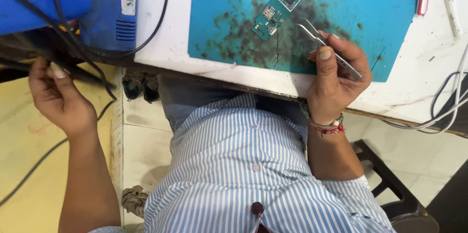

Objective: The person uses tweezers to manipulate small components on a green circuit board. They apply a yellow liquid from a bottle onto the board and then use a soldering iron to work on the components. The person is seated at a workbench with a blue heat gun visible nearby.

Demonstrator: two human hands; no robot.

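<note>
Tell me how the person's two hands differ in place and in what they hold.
The right hand is over the white bench by the teal mat; the left hand is out past the bench edge, below the blue machine. The right hand grips metal tweezers pointed toward the green circuit board; the left hand's fingers touch dark cables. Both are bare.

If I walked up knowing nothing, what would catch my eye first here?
Probably the small green circuit board lying on the stained blue mat at the top. Just below it, the right hand holds metal tweezers, tips near the board. Far left, the left hand is at black cables under a blue machine.
</note>
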